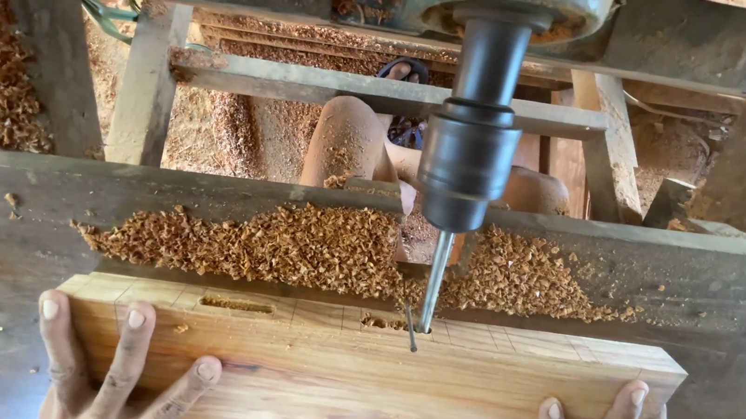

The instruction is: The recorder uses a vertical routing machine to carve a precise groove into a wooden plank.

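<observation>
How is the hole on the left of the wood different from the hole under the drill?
The left slot is a long, clean opening with nothing in it; the slot under the drill bit looks shorter and holds wood shavings. The drill bit stands at the right end of that second slot, while the left slot lies clear of it. Both are cut along the same top edge of the wooden board, which both hands press.

Drill bit (435,277) & chuck (469,160) block centre above plank (353,385), shavings heap (294,247) behind, plank top betw. hands free
</observation>
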